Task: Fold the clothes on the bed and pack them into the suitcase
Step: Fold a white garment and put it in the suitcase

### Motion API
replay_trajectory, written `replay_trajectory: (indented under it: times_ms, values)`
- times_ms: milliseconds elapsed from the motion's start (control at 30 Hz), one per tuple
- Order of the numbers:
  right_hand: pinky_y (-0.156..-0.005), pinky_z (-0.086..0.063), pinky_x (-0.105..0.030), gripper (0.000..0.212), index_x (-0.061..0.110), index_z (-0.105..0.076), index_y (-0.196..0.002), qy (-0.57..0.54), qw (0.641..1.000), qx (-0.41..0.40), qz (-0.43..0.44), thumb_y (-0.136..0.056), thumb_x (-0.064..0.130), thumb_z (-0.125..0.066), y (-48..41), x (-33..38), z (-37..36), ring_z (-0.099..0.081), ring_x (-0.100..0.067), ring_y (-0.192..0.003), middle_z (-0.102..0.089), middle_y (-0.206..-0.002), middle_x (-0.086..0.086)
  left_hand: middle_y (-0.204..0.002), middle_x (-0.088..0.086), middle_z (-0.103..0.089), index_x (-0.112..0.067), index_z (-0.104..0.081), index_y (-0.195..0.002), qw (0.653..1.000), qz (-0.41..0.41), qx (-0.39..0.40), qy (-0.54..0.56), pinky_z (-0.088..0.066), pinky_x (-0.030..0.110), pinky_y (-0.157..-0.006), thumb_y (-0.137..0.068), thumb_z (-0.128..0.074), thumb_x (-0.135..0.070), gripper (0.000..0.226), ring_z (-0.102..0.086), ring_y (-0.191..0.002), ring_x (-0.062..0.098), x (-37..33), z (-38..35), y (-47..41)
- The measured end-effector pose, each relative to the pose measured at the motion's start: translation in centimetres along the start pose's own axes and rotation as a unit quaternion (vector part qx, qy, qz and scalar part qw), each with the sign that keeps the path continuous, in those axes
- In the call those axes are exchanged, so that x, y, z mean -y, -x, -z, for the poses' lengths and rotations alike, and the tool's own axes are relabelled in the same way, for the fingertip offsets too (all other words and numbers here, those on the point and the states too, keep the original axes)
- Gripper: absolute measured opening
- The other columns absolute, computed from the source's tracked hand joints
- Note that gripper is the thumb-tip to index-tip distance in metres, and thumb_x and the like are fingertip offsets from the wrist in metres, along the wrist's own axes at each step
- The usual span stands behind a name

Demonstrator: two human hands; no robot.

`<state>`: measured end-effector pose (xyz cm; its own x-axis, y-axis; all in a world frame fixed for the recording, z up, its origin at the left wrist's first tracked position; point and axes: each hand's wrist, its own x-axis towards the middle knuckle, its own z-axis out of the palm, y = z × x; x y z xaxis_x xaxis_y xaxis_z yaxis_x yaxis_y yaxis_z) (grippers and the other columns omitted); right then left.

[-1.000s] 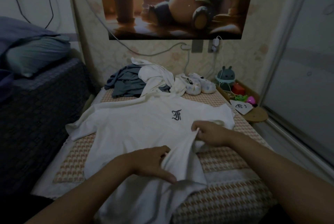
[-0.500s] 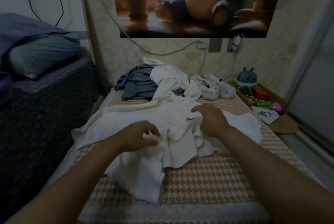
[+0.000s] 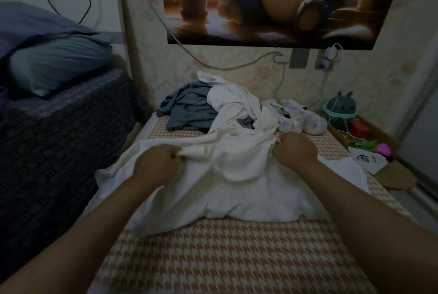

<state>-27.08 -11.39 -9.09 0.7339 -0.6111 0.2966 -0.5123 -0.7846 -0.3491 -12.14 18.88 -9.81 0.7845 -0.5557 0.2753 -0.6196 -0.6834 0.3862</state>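
gripping rumpled white shirt (image 3: 246,189), left hand (image 3: 156,163), right hand (image 3: 296,149).

Place: a bedroom in a home, as far as I can see.
Bed (image 3: 225,258): right under me, with a houndstooth mat and loose clothes (image 3: 237,182) lying across it up to 12 o'clock.
Pillow (image 3: 59,61): at 10 o'clock, on a higher dark mattress (image 3: 59,151).
Wall: a cartoon poster (image 3: 272,2) at 12 o'clock, with a charger (image 3: 329,56) plugged in beneath it.
Corner: small shoes (image 3: 301,120) and a rabbit-eared toy (image 3: 341,106) at 1 o'clock.
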Motion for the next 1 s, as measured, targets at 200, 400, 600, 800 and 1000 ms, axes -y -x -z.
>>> replay_trajectory:
  times_ms: [200, 400, 600, 800, 1000]
  values:
    - [-0.083, -0.055, -0.039, 0.031, 0.0, -0.061, -0.116, -0.343, 0.905, 0.051, -0.245, -0.087, 0.012, -0.058, -3.6, 0.1, -1.5, -0.067, -0.032, -0.099, -0.066, -0.113, -0.02, -0.127, 0.018, -0.061, -0.011, -0.052, -0.131, 0.883, 0.213, -0.051, 0.416, -0.055, 0.039, -0.08, -0.102, -0.042, -0.015, 0.031, -0.063, -0.098, 0.032, -0.6, 0.0, -7.2]
    - [-0.119, -0.02, -0.04, 0.09, 0.022, -0.014, -0.154, -0.103, 0.978, 0.178, -0.044, -0.079, 0.034, -0.062, -2.9, 1.1, -6.3, -0.015, -0.027, -0.147, -0.011, -0.16, -0.009, -0.138, 0.002, -0.05, -0.027, -0.048, -0.135, 0.972, 0.081, 0.055, 0.214, -0.039, 0.028, -0.093, -0.088, -0.063, -0.047, 0.052, -0.05, -0.116, 0.018, 1.5, -3.5, -5.3]
    - [-0.117, -0.022, -0.035, 0.06, 0.032, -0.038, -0.145, -0.062, 0.954, 0.261, 0.13, -0.089, 0.037, -0.061, 0.2, 7.1, -6.9, -0.028, -0.018, -0.141, -0.028, -0.156, 0.003, -0.093, 0.001, -0.062, -0.016, -0.065, -0.09, 0.986, 0.031, 0.141, -0.079, -0.044, 0.03, -0.074, -0.089, -0.059, -0.046, 0.03, -0.06, -0.099, 0.027, 6.3, -4.7, -2.9]
    - [-0.121, -0.008, -0.042, 0.077, 0.036, -0.011, -0.154, 0.041, 0.927, 0.344, 0.144, -0.091, 0.064, -0.044, 3.3, 9.0, -8.7, -0.005, -0.019, -0.149, 0.0, -0.162, 0.0, -0.093, 0.018, -0.059, -0.006, -0.054, -0.099, 0.968, 0.176, -0.164, 0.072, -0.038, 0.034, -0.056, -0.102, -0.039, -0.019, 0.019, -0.05, -0.068, 0.026, 9.0, -1.4, -3.8]
    - [-0.12, -0.005, -0.044, 0.079, 0.038, -0.01, -0.153, 0.093, 0.911, 0.367, 0.167, -0.089, 0.059, -0.051, 4.3, 8.6, -7.8, 0.002, -0.019, -0.149, 0.003, -0.163, -0.001, -0.107, -0.009, -0.054, -0.034, -0.058, -0.106, 0.992, -0.119, 0.049, 0.007, -0.048, 0.035, -0.084, -0.08, -0.052, -0.063, 0.039, -0.053, -0.1, 0.016, 6.1, -1.9, -0.5]
